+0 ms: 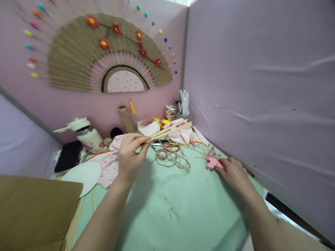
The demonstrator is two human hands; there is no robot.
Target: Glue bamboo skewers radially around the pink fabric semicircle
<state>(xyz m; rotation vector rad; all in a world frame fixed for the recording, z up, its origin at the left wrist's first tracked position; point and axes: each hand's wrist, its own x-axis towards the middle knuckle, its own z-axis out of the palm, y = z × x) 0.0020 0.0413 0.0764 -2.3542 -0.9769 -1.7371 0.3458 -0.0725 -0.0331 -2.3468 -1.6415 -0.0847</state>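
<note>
- Left grip (129,153): a human hand, ungloved, with slender fingers (134,143) and a tapering thumb (143,152).
- Left wrist (124,180): bare and narrow, continuous with the hand.
- Left forearm (106,214): bare, smooth in outline, broadening toward the lower edge of the view.
- Right grip (233,174): likewise an ungloved human hand, its back rounded.
- Right forearm (264,216): bare, widening from the wrist, cropped by the lower edge.
</note>
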